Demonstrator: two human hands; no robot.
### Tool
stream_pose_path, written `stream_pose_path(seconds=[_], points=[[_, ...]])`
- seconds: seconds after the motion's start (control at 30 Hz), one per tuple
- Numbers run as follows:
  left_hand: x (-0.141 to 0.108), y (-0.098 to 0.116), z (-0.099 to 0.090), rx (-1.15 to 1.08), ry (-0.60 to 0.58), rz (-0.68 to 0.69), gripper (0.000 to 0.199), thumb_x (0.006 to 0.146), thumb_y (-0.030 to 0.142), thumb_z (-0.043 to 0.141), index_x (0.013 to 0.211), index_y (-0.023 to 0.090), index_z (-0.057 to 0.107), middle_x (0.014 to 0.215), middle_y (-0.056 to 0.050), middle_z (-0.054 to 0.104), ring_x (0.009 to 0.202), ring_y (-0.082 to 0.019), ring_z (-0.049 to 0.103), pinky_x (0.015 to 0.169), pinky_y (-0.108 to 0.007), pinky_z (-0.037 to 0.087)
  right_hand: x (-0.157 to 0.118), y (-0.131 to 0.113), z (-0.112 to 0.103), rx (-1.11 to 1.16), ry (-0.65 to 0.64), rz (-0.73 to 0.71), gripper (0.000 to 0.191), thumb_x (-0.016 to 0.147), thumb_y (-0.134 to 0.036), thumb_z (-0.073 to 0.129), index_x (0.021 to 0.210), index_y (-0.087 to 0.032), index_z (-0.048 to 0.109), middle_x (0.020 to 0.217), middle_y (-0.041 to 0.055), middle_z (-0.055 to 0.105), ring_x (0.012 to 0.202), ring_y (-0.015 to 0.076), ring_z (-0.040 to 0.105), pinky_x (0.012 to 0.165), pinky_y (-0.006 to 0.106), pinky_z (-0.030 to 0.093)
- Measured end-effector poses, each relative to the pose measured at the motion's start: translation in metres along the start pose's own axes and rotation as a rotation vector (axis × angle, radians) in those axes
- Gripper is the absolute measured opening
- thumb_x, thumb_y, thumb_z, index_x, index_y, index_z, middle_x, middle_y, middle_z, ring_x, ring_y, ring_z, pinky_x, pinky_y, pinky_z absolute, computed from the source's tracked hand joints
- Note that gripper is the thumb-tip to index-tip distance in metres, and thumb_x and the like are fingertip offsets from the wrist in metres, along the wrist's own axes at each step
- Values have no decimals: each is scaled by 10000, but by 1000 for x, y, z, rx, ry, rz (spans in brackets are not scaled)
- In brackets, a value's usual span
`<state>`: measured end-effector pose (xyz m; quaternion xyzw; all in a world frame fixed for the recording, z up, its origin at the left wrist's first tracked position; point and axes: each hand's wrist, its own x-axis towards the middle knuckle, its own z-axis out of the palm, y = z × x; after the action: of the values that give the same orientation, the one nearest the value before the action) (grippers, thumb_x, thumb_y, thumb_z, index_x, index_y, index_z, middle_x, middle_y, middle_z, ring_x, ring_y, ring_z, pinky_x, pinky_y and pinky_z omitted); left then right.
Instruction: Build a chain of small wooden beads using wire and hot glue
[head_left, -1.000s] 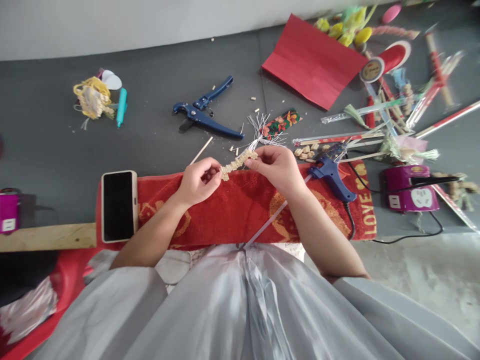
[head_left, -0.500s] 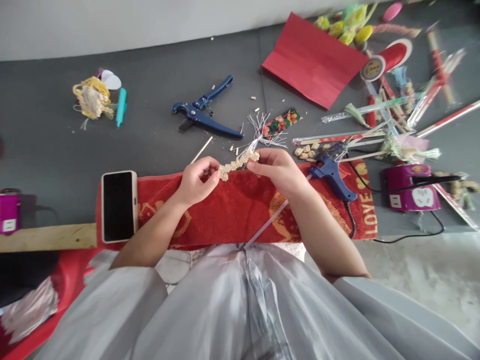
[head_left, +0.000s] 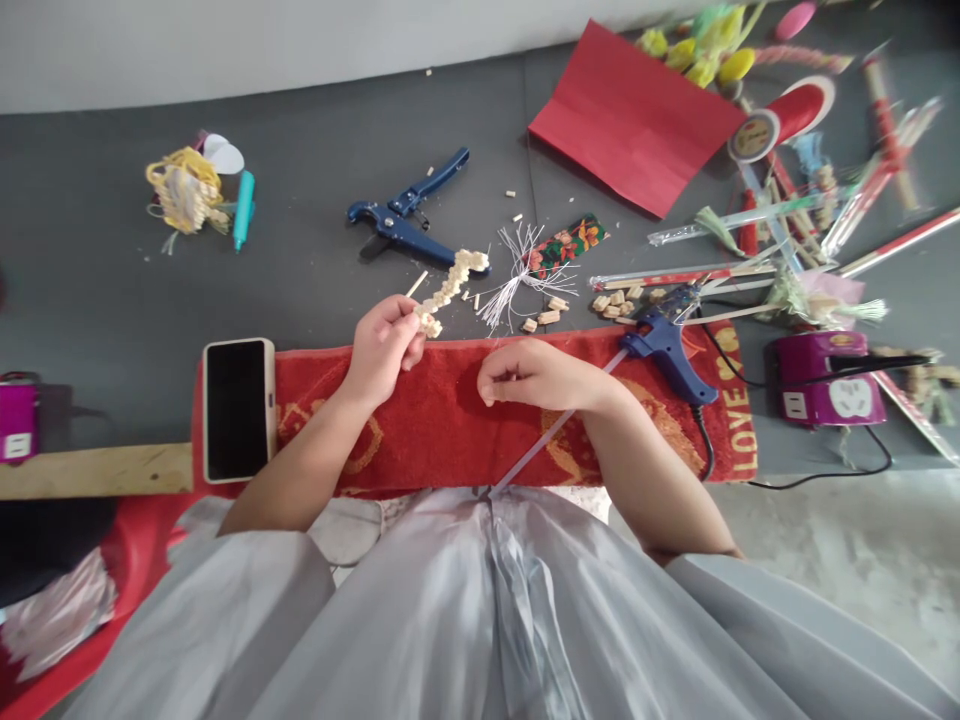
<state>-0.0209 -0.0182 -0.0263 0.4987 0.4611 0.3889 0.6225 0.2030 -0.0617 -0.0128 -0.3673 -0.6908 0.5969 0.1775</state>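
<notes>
Left hand (head_left: pixel 384 345) pinching lower end of pale knobbly strip (head_left: pixel 448 288), strip near frame centre, right hand (head_left: pixel 529 374) loosely curled over red towel (head_left: pixel 450 430), can't tell whether it grips anything, white strings (head_left: pixel 517 274) above centre, blue cutter (head_left: pixel 391 224) upper centre, glue gun (head_left: pixel 669 362) centre right.

From my remote feed, I'd tag this a craft workspace; I can't tell whether home or workshop. Evidence: grey worktable (head_left: pixel 300 285), blue glue gun (head_left: pixel 670 358), blue hand cutter (head_left: pixel 405 230), red spool (head_left: pixel 799 110), red sheet (head_left: pixel 637 120), splayed white strands (head_left: pixel 513 288), purple power socket (head_left: pixel 802 375), scattered tasselled bits (head_left: pixel 799 298).
</notes>
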Motion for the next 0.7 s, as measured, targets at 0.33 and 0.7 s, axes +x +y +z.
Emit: stream_pose_path(seconds=[0.33,0.7], points=[[-2,-1,2,16,-2,-46,202,729,368,650,757,221,515,474,103,434,382,-39,351,357,-153,248,6,-1,7,455,730,22,264,831,-436,713,761,-195,630,637,-39,558,509,71,469,488,235,385],[-4,-2,4,85,-94,-65,183,702,325,654,749,205,524,496,94,470,390,-35,394,355,-141,270,8,3,8,360,915,-41,363,734,-475,857,959,-227,718,774,-27,652,687,106,582,674,279,536]])
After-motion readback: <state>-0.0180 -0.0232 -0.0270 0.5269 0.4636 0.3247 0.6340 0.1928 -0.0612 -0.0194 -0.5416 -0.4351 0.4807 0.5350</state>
